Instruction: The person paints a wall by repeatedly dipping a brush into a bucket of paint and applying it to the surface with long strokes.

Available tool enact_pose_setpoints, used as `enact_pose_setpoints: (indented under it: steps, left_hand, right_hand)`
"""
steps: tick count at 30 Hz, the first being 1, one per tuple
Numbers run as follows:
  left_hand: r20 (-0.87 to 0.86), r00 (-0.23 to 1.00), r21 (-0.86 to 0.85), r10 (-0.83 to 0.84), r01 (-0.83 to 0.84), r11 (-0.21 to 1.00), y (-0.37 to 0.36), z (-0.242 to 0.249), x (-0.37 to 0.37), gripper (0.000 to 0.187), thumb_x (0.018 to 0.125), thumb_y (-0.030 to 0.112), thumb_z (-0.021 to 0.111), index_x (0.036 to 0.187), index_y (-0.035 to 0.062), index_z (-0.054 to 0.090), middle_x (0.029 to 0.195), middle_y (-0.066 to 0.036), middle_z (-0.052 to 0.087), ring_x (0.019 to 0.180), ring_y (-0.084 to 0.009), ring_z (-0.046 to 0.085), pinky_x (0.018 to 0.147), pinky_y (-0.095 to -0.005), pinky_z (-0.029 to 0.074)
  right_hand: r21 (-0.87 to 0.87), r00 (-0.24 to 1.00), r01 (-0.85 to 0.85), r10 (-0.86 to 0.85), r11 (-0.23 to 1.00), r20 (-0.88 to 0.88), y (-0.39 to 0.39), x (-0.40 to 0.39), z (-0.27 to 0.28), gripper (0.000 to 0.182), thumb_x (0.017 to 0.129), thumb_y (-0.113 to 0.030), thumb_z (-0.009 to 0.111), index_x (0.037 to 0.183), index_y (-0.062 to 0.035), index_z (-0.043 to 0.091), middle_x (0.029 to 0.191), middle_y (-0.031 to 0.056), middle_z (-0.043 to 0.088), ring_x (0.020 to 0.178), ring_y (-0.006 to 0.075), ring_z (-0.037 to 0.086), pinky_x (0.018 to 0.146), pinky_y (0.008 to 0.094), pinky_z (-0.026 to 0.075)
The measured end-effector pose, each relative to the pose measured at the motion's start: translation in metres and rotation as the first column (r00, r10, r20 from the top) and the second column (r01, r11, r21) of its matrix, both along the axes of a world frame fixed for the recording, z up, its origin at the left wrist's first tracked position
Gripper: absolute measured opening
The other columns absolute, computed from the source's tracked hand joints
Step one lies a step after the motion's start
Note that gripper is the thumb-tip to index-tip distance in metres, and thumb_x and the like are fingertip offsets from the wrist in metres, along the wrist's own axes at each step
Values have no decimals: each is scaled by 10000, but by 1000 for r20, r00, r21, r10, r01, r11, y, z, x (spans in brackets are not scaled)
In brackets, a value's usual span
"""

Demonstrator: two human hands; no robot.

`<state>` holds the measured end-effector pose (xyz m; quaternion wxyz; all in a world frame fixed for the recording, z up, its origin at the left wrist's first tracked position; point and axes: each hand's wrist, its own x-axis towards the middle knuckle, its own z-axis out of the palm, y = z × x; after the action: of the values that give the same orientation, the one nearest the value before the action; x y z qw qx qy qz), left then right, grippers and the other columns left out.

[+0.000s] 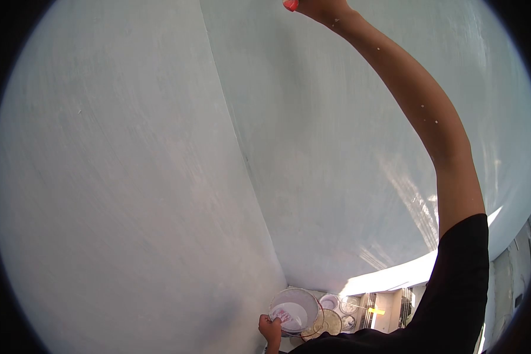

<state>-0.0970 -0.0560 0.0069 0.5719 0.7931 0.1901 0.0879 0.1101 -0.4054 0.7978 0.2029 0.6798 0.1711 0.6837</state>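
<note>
At the bottom, my left hand (270,327) is closed on the rim of a bucket (308,299). The bucket holds whitish liquid that looks like paint, with a pinkish-red patch near the hand. My right arm reaches up across the view, dotted with white specks. At the top edge, my right hand (323,7) is mostly cut off by the frame. A small bit of a red object (290,5) shows at that hand, close to the wall; the rest is out of sight, and its kind cannot be told.
Two pale walls meet at a corner line, the left wall (124,177) and the right wall (330,177). Below, beside the bucket, stand a second bucket (331,324) and several small containers (329,302). A yellow object (376,311) lies farther right.
</note>
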Motion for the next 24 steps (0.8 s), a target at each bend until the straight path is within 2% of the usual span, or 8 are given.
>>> enact_pose_setpoints:
  steps: [5, 9, 13, 14, 16, 21, 23, 24]
  left_hand:
    - [80, 997, -48, 20, -16, 999, -29, 26, -32, 289, 606, -55, 683, 731, 59, 449, 582, 4, 461, 487, -101, 432, 456, -298, 326]
    - [129, 990, 160, -48, 27, 987, -27, 10, -65, 238, 743, 122, 727, 891, -14, 598, 774, -112, 560, 747, -259, 496, 716, -425, 467]
    - [75, 997, 103, -21, 14, 995, -18, 43, -96, 230, 722, 79, 750, 846, 0, 573, 757, -84, 553, 734, -239, 491, 687, -414, 466]
    - [20, 999, -125, 34, -31, 992, -12, 63, -97, 295, 624, -48, 699, 721, 74, 448, 575, 9, 452, 460, -99, 421, 409, -311, 323]
    - [-76, 995, -163, -60, 47, 986, -11, 120, -107, 293, 643, -38, 706, 714, 80, 447, 561, 7, 449, 433, -104, 424, 367, -308, 328]
    - [-143, 945, -62, -295, 289, 955, 3, 170, -80, 296, 674, 40, 753, 674, 53, 458, 529, -31, 510, 437, -119, 484, 404, -309, 378]
    - [-114, 958, 86, -263, 274, 958, 8, 160, -84, 294, 685, 55, 746, 682, 50, 452, 540, -20, 486, 484, -100, 458, 450, -284, 365]
    - [-36, 968, 171, -248, 250, 953, 3, 147, -81, 294, 690, 62, 742, 688, 48, 448, 547, -13, 472, 514, -90, 442, 477, -269, 355]
  right_hand:
    - [-26, 984, 143, -139, 989, 115, -19, 58, -102, 299, 738, -116, 788, 1030, -133, 728, 873, -6, 676, 864, 153, 678, 666, 313, 581]
    - [-97, 998, -17, 11, 995, -65, 1, 56, -295, 134, 759, -87, 762, 877, -56, 706, 949, 75, 663, 956, 235, 658, 688, 328, 626]
    - [62, 819, -104, 121, 993, -560, 21, 30, -461, 153, 755, -135, 728, 893, -69, 716, 955, 71, 671, 944, 227, 659, 680, 375, 605]
    - [152, 793, -115, 183, 982, -581, 25, 20, -474, 147, 759, -135, 728, 891, -71, 719, 940, 69, 675, 914, 233, 666, 671, 381, 598]
    - [312, 730, -127, 302, 942, -613, 35, 7, -492, 134, 767, -134, 727, 887, -76, 725, 910, 64, 681, 854, 247, 681, 652, 394, 583]
    - [970, 434, 126, 868, 208, -242, 39, -15, -517, 143, 886, -128, 681, 987, -59, 756, 854, 52, 717, 626, 217, 663, 620, 352, 557]
    - [860, 269, 370, 926, -352, 264, 33, -47, -544, 194, 908, -134, 664, 1034, -7, 738, 908, 81, 727, 664, 187, 678, 634, 319, 564]
    - [791, 227, 450, 910, -415, 348, 31, -65, -550, 214, 909, -125, 657, 1054, 16, 725, 932, 104, 724, 687, 186, 683, 647, 312, 570]
